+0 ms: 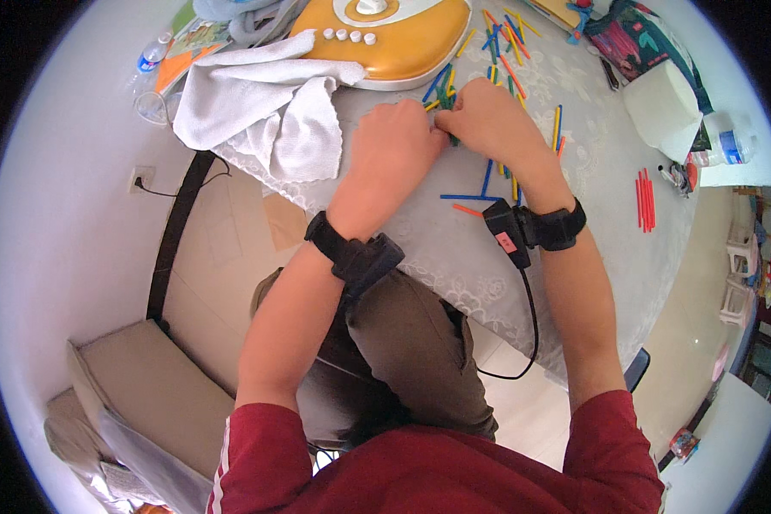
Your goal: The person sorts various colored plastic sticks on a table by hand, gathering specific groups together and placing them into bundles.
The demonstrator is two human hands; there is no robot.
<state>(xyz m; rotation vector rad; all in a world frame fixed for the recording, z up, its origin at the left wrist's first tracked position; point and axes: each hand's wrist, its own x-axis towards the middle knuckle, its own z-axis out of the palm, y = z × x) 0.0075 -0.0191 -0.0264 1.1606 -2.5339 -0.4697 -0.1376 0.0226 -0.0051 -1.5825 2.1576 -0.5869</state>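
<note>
My left hand (394,141) and my right hand (488,120) are close together over the table, knuckles up and fingers curled in. Their fingertips meet near a small cluster of green and yellow sticks (442,96). What they pinch, if anything, is hidden behind the hands. Thin coloured sticks lie scattered around them, with a loose bunch (507,36) farther back. A blue stick (469,197) and an orange stick (467,210) rest nearer to me. Right of my right hand lie a blue-and-yellow pair of sticks (557,128).
Several red sticks (645,201) lie in a row at the right. A white cloth (257,111) hangs over the table's left edge, beside a yellow-orange appliance (394,43) with white knobs. A white paper roll (662,107) and plastic bottle (730,147) stand at the far right.
</note>
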